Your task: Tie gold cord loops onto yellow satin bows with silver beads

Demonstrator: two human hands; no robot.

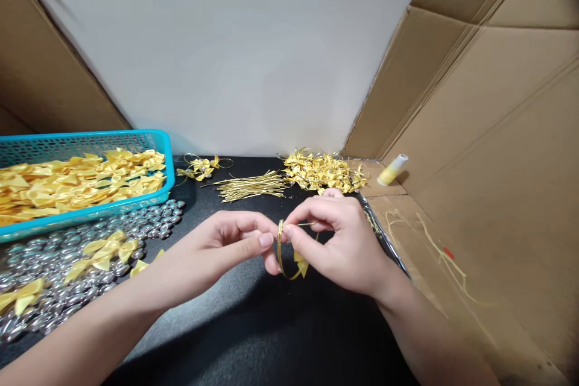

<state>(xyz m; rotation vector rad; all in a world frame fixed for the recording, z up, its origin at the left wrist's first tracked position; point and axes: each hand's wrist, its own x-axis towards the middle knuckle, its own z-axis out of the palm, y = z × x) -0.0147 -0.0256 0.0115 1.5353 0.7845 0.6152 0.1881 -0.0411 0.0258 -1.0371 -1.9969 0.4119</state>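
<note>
Above the black table, both hands meet at a looped gold cord (281,253). My left hand (235,238) pinches the loop's wound part between thumb and fingers. From the other side, my right hand (337,235) is closed on the cord at the same spot, its thumb and index finger pressed together. A thin cord end sticks out beneath the right fingers. A yellow ribbon bow (301,263) hangs low on the loop, partly behind the right thumb.
A blue basket (169,160) of yellow bows stands left, with silver beads (154,220) before it. Gold cords (253,186) lie at the back, near finished-looking bow loops (321,170). A yellow thread spool (392,170) stands right. Cardboard walls (506,102) flank the table.
</note>
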